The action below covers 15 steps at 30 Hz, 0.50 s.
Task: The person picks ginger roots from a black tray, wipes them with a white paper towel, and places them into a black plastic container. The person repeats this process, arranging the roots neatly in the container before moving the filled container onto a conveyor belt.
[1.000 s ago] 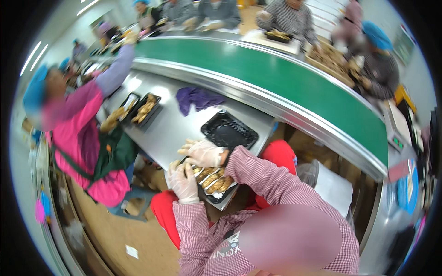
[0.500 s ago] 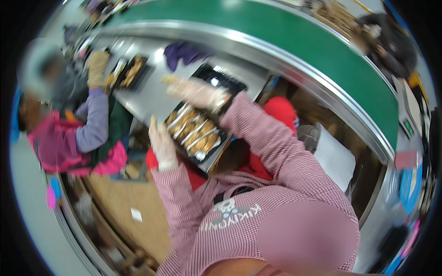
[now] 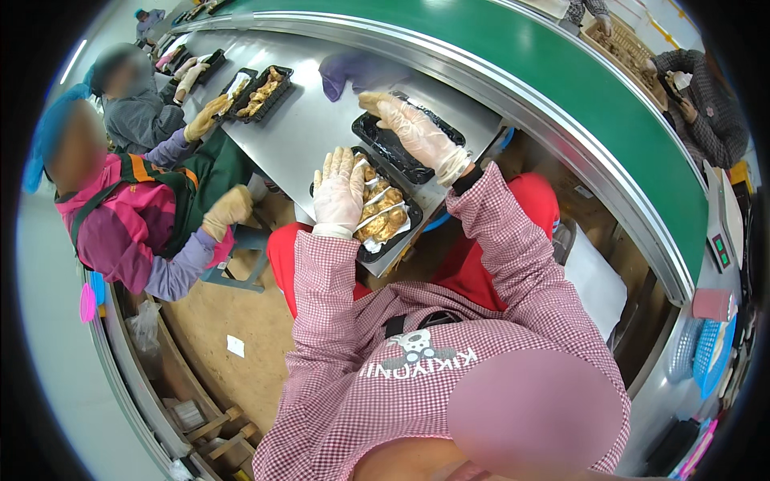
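A black tray [image 3: 414, 210] stands at the near end of the metal table, filled with knobbly golden-brown pieces [image 3: 387, 202] parted by white paper strips. My left hand [image 3: 338, 192], in a pale thin glove, lies flat over the tray's left side with fingers stretched out; it hides part of the contents. Over a second black tray [image 3: 378, 135], just beyond the first, is my right hand [image 3: 417, 138], also gloved, with its fingers extended and nothing visible in them. What lies in that second tray is mostly hidden, though its inside looks black and shiny.
A purple cloth [image 3: 343, 76] lies farther along the metal table [image 3: 301, 112]. More filled black trays [image 3: 269, 98] sit before co-workers [image 3: 120, 208] at the left. A green conveyor belt [image 3: 521, 72] with a metal rail runs behind. At the right stands a scale [image 3: 719, 250].
My left hand has gone from beside the filled tray to lying flat over it. My right hand remains above the second tray. The whole view has shifted, and a co-worker's glove has come into sight.
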Each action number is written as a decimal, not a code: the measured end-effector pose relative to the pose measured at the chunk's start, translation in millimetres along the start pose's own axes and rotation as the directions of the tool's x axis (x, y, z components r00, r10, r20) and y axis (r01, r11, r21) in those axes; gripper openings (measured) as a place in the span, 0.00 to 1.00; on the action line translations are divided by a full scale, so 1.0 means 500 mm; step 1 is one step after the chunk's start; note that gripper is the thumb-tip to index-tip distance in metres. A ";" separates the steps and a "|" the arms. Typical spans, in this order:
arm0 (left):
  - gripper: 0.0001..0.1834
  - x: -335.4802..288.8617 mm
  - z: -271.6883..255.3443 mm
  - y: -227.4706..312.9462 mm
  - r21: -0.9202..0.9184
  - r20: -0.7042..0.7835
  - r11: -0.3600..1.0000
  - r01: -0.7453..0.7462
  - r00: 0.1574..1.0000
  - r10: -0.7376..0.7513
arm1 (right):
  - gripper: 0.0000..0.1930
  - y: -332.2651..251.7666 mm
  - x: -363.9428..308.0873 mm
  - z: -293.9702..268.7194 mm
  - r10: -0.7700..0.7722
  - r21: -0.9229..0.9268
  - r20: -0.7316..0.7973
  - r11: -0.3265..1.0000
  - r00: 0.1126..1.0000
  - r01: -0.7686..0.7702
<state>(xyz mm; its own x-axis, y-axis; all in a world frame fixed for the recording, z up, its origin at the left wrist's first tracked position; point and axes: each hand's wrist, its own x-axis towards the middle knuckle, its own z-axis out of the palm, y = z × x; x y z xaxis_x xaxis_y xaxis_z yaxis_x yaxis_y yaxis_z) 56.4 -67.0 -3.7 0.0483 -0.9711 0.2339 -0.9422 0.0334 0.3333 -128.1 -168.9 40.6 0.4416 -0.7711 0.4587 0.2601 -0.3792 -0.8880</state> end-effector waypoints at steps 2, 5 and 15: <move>0.29 0.007 0.005 0.001 -0.002 -0.016 1.000 -0.015 1.000 0.015 | 0.24 0.021 -0.009 0.019 0.100 0.130 0.027 0.986 0.995 -0.103; 0.29 0.001 0.006 0.000 -0.018 -0.036 1.000 -0.001 0.999 0.001 | 0.28 0.058 -0.023 0.070 0.169 0.108 0.054 0.979 0.984 -0.174; 0.32 -0.001 0.009 -0.010 0.134 0.042 0.987 -0.084 0.996 0.079 | 0.29 0.051 -0.031 0.116 0.129 -0.428 0.119 0.901 0.985 -0.067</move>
<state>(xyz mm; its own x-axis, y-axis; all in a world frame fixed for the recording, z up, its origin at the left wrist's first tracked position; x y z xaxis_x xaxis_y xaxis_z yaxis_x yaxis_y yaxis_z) 59.5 -67.9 -9.6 -0.0408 -0.9745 0.2206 -0.9788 0.0833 0.1869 -78.6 -136.8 12.8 0.5702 -0.7475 0.3407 -0.1628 -0.5094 -0.8450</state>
